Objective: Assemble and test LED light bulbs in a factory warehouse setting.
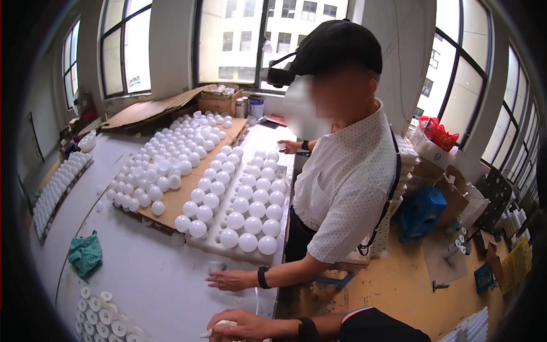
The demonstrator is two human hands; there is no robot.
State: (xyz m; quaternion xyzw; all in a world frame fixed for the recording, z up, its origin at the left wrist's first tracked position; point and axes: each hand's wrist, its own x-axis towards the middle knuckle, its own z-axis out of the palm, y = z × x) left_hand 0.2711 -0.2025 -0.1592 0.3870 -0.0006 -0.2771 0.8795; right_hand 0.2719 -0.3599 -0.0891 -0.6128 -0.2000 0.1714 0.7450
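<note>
My right hand (242, 326) comes in at the lower edge from a black sleeve, with a black band on the wrist. Its fingers are closed round a small white object (225, 323); a narrow pale tip shows beside the fingers, and the kind cannot be made out. My left hand is out of view. Left of my right hand, many round white parts with centre holes (102, 316) stand packed together. Just beyond it, a co-worker's hand (232, 280) lies low over the white table (165, 268), beside a small greyish cup-like thing (216, 266).
White bulb globes (248, 242) stand in rows in a pale tray, and more globes (165, 151) crowd a cardboard sheet. A green cloth bundle (85, 255) lies on the left. The co-worker (347, 165) stands at the table's right edge. A blue stool (421, 214) is behind.
</note>
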